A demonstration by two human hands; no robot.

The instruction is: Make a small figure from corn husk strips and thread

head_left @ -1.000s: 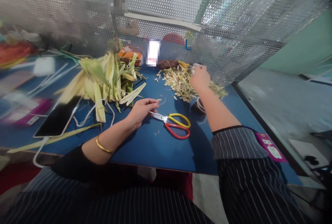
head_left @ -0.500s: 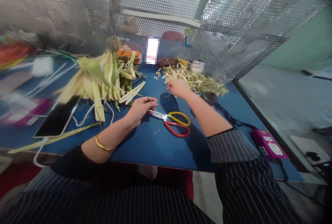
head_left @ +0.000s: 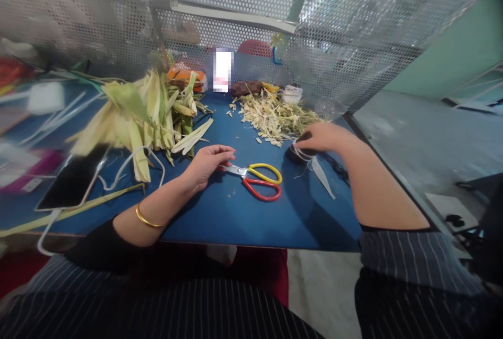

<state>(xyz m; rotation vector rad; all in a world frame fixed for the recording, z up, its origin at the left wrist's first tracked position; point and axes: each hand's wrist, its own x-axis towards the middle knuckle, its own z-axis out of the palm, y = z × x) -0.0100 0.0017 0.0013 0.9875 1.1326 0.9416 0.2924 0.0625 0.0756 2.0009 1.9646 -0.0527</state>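
We see the scissors [head_left: 239, 171] lying on the blue surface [head_left: 236, 221], with one yellow and one red handle loop, their blades running toward the left hand [head_left: 211, 164], which hides the tips. That hand is just left of the scissors, its fingers curved and its thumb near the fingertips; we cannot tell whether it pinches anything. To the right of the scissors, the right hand [head_left: 319, 138] bends its fingers down onto a dark round object [head_left: 292, 153] wrapped with white strands [head_left: 303, 153]; we cannot make out how firmly they close. A white strip [head_left: 324, 178] trails beside that object, farther right of the scissors. Beyond the scissors and to their right we find a heap of pale shredded pieces [head_left: 271, 116], and beyond them to the left, a large bundle of pale green husks [head_left: 147, 111]. Well left of the scissors we see a dark-screened phone [head_left: 73, 179] and a white cable [head_left: 162, 167].
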